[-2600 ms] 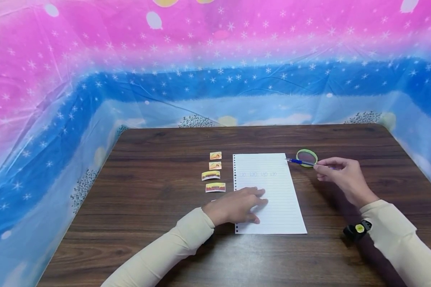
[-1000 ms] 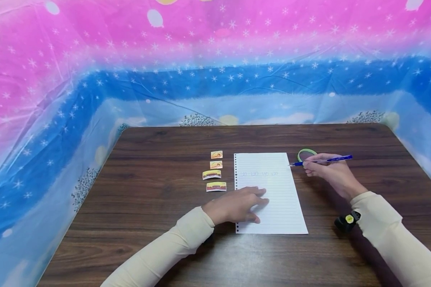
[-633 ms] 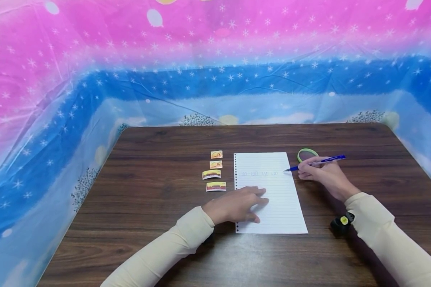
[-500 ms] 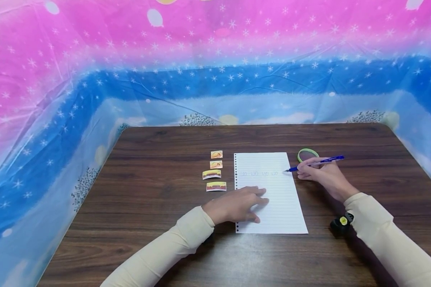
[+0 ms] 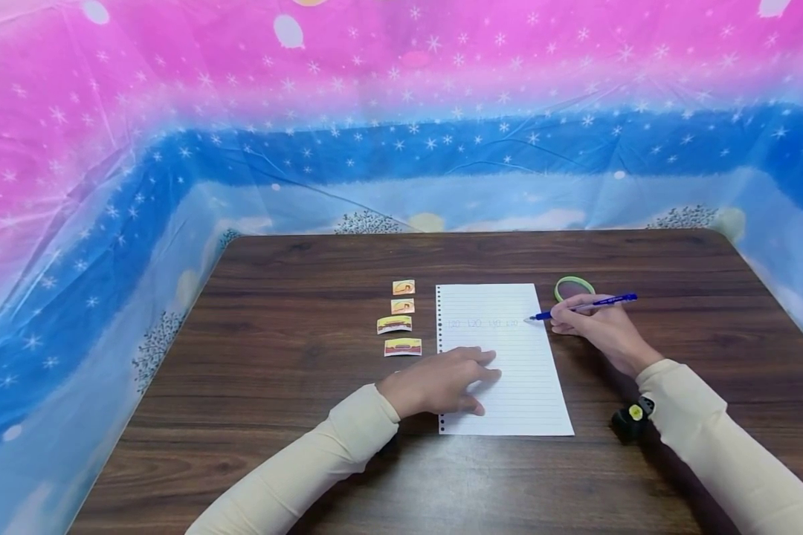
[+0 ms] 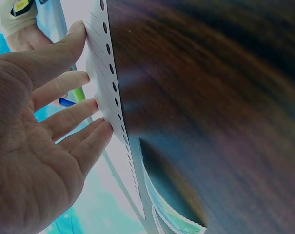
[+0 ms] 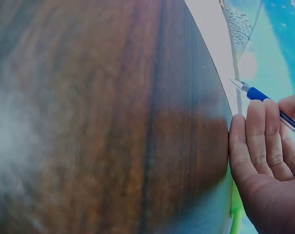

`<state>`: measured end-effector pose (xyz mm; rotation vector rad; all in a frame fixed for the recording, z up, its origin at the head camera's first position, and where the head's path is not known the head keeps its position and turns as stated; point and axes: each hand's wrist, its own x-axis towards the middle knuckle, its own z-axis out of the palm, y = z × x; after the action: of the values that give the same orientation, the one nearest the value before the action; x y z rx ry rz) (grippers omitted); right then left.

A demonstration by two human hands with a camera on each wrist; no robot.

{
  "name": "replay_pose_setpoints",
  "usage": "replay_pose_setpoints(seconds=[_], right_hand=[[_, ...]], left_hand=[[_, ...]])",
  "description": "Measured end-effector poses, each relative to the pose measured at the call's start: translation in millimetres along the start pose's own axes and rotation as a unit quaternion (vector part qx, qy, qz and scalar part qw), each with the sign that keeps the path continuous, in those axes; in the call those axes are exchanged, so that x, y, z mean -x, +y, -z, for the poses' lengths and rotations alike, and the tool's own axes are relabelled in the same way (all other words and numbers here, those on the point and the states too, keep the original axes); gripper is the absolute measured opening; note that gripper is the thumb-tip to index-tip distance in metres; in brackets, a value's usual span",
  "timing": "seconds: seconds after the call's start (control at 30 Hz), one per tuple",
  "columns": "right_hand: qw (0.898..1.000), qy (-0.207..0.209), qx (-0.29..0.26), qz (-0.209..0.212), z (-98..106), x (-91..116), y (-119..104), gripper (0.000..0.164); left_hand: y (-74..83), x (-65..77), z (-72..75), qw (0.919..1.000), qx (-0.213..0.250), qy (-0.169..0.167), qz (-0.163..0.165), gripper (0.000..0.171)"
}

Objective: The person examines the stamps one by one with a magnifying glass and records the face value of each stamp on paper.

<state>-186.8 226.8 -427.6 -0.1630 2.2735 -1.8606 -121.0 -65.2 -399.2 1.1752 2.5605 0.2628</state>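
A lined sheet of paper (image 5: 508, 401) with punched holes down its left side lies on the table, bearing a faint row of handwritten numbers. My left hand (image 5: 442, 381) rests on its lower left part, fingers spread and fingertips touching the paper, as the left wrist view also shows. My right hand (image 5: 602, 327) pinches a blue pen (image 5: 614, 300) at the sheet's right edge. The pen's tip is right at the end of the written row. In the right wrist view the pen (image 7: 257, 95) sticks out past the fingertips, its point over the paper.
A green-rimmed ring (image 5: 573, 281) lies behind the right hand. Left of the sheet, small picture cards stand in a column, among them an orange card (image 5: 404, 287) and a yellow-and-red card (image 5: 402, 347). The dark wooden table (image 5: 274, 357) is backed by a patterned cloth (image 5: 375, 156).
The right hand has turned the pen into a writing grip and moved left and slightly nearer, bringing the tip from beside the paper to the end of the row. The left hand stays put.
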Motion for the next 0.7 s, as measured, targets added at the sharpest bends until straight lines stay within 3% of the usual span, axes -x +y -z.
replay_pose_setpoints(seconds=[0.7], right_hand=[[1.000, -0.004, 0.000, -0.015, 0.8, 2.3, -2.3, 0.028]], left_hand=[[1.6, 1.4, 2.0, 1.0000, -0.002, -0.004, 0.004, 0.059]])
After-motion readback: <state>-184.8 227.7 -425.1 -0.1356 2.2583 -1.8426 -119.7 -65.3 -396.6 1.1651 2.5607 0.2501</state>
